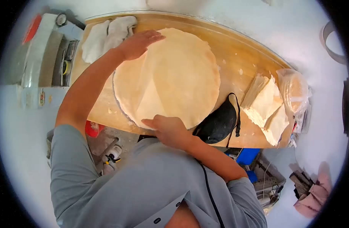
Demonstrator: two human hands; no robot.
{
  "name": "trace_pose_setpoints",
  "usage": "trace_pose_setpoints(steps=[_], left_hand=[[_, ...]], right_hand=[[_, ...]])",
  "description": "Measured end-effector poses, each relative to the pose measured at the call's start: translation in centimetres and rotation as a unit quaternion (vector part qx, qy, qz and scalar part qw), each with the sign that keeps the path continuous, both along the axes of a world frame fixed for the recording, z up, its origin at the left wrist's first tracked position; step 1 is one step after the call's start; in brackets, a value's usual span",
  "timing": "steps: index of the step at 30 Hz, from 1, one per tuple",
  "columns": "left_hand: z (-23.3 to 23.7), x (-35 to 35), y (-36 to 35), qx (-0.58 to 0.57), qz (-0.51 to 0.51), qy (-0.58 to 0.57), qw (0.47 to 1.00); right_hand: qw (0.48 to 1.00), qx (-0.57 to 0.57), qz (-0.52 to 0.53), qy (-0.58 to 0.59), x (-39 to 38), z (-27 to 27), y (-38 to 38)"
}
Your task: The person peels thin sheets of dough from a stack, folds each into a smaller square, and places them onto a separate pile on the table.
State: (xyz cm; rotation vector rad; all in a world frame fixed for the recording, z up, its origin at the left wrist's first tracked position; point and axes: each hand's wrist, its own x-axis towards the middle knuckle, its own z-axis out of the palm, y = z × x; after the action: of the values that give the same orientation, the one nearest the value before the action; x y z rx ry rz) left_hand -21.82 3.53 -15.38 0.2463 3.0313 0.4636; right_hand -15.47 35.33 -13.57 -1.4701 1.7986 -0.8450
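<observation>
Both hands at the rim of a round sheet (185, 76), left hand (141, 43) at the far side, right hand (168, 129) at the near side.
Sheet lies flat on the table (235, 57), mostly to the right of the left hand and beyond the right; a paler wedge shows on it between the two. Left hand: palm down, fingers extended and close together, resting on the edge. Right hand: fingers partly bent, thumb side on the edge; cannot tell whether it pinches. Cloth (110, 36) just left of left hand. Black pouch (217, 123) near right hand, to its right; cut sheets (263, 100) farther right.
</observation>
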Motion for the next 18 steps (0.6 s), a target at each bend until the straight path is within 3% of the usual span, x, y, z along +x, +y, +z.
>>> trace_pose_setpoints(steps=[3,7,9,11,13,15,16,17,18], left_hand=[[1.8,2.4,0.5,-0.052,-0.024,0.011,0.998],[3.5,5.8,2.4,0.003,-0.004,-0.05,0.999],[3.7,7.8,3.6,0.094,-0.011,-0.099,0.991],[2.8,9.8,4.9,0.141,-0.016,-0.077,0.987],[2.3,12.0,6.7,0.165,-0.027,-0.215,0.962],[0.5,14.1,7.9,0.223,0.033,-0.365,0.903],[2.4,14.5,9.0,0.25,0.088,-0.43,0.863],[1.9,15.1,8.7,0.249,0.093,-0.428,0.864],[0.9,16.0,8.0,0.328,0.031,-0.416,0.848]], right_hand=[[0.995,-0.066,0.071,-0.036,0.9,1.4,0.3],[0.98,-0.11,0.148,-0.079,1.9,4.3,1.2],[0.973,-0.128,0.175,-0.083,2.2,5.3,1.7],[0.954,-0.171,0.215,-0.118,2.4,6.4,2.2],[0.947,-0.192,0.227,-0.125,2.3,7.7,2.7],[0.938,-0.213,0.242,-0.131,1.7,9.2,3.0],[0.939,-0.207,0.233,-0.144,1.2,10.0,3.2],[0.941,-0.2,0.224,-0.158,0.7,10.8,3.5],[0.939,-0.201,0.229,-0.157,0.1,11.6,3.8]])
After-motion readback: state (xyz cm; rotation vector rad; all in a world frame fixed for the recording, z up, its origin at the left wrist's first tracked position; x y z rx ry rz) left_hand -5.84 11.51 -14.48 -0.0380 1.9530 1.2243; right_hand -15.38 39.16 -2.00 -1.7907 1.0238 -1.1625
